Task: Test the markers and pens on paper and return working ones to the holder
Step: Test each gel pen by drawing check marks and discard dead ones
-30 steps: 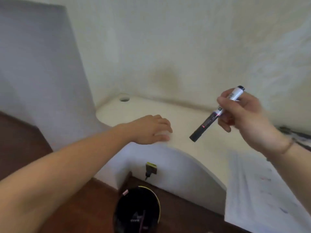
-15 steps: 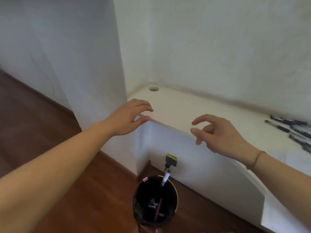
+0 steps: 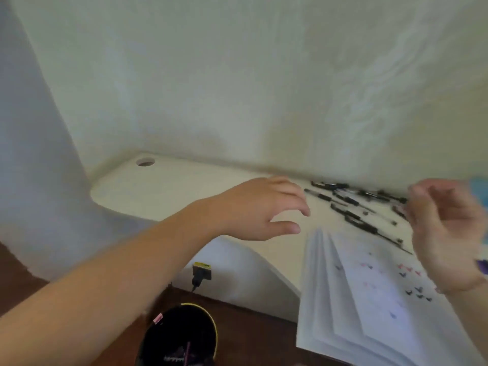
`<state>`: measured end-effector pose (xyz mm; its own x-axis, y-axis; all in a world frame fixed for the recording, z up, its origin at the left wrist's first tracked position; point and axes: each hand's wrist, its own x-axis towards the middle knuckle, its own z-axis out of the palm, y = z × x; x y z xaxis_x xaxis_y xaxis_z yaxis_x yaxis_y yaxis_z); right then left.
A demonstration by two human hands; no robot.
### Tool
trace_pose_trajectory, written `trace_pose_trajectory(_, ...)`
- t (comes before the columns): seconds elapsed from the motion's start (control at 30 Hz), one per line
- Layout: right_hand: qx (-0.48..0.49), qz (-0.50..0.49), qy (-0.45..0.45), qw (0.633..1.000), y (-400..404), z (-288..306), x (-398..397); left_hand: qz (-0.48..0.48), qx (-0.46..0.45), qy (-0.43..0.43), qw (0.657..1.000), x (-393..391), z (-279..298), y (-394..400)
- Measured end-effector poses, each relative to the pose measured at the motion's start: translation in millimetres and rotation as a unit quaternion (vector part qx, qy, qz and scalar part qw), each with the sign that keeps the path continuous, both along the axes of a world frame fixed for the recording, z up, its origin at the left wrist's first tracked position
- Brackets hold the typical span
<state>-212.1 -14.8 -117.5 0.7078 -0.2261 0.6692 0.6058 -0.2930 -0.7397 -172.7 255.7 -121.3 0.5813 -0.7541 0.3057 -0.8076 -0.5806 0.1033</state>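
A group of dark pens and markers (image 3: 353,207) lies scattered on the white desk near the wall, most of them slanted. The white paper (image 3: 375,299) lies just in front of them, with small red and dark marks. The black round holder (image 3: 182,336) stands low on the floor.

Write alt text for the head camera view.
Two empty hands, left and right, hover over a white desk beside scattered dark pens and an ink-marked white paper pad. A black round holder sits on the floor below.
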Motion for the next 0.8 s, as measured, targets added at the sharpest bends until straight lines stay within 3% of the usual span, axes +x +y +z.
trace_pose_trajectory(0.07,-0.111,-0.064,0.056,0.99,-38,-21,-11,-0.021,-0.005,0.036,0.999,11,4,-46)
trace_pose_trajectory(0.17,-0.302,-0.126,0.157,0.932,-78,-50,-25,0.001,0.005,0.047,0.999,38,-4,-109)
trace_pose_trajectory(0.23,-0.416,-0.093,0.197,0.883,-84,-58,-33,0.031,0.016,0.056,0.998,58,-13,-145)
trace_pose_trajectory(0.3,-0.471,-0.014,0.195,0.86,-83,-60,-34,0.04,0.044,0.062,0.996,76,-24,-172)
trace_pose_trajectory(0.43,-0.533,0.054,0.134,0.834,-73,-64,-30,0.03,0.148,-0.002,0.989,94,-40,-198)
trace_pose_trajectory(0.53,-0.533,0.064,0.143,0.831,-71,-64,-26,0.007,0.154,-0.04,0.987,96,-46,-202)
trace_pose_trajectory(0.7,-0.421,0.065,0.208,0.88,-85,-55,-25,-0.047,0.139,-0.159,0.976,97,-52,-205)
trace_pose_trajectory(0.8,-0.42,0.039,0.226,0.878,-95,-55,-22,-0.097,0.179,-0.207,0.957,103,-54,-203)
